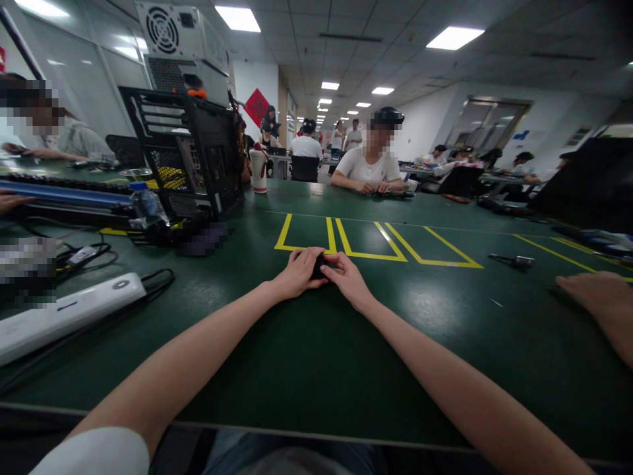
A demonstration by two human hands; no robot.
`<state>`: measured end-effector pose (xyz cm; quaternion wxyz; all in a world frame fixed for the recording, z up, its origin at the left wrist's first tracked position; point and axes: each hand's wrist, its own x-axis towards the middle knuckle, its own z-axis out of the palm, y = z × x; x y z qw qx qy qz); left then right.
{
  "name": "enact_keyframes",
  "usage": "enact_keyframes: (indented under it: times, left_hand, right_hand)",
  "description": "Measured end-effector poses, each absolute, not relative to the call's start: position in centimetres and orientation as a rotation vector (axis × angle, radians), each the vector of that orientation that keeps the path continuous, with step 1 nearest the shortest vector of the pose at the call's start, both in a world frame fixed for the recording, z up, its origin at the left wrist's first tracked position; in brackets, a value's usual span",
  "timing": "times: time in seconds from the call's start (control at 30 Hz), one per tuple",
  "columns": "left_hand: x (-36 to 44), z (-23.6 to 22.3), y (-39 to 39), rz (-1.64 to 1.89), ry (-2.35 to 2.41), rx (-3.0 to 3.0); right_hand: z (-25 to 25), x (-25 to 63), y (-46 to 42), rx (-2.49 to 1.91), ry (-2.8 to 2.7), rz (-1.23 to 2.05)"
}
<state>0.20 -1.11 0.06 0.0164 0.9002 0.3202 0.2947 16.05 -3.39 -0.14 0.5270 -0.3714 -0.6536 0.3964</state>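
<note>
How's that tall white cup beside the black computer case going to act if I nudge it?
The white cup might tip fairly easily, since it stands tall and narrow. Its round sides suggest it could roll once down. Its contents are hidden, so I can't judge weight.

The green surface (316,356) looked smooth and semi-glossy, mirroring the lights in pale patches. The power strip (74,316) looked like smooth white plastic, the bottle (148,206) clear plastic, and the fan-fronted box (180,33) bare grey metal.
</note>
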Motion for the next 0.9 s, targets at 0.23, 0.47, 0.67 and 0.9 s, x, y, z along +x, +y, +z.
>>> enact_keyframes:
  times: [0.23, 0.47, 0.67, 0.9]
  left_hand:
    - [0.27, 0.21, -1.43, 0.904, 1.07, 2.781]
    - [0.12, 0.66, -1.96, 0.894, 1.063, 2.749]
    - [0.19, 0.48, -1.83, 0.914, 1.07, 2.752]
    - [0.46, 0.33, -1.85, 0.9, 1.113, 2.734]
  right_hand:
    - [-0.27, 16.17, -3.2, -0.935, -1.599, 0.999]
    - [-0.06, 16.08, -3.39, -0.928, -1.588, 1.023]
    - [0.14, 15.95, -3.61, -0.96, -1.567, 1.06]
    - [-0.49, 16.0, -2.87, -1.043, -1.571, 1.014]
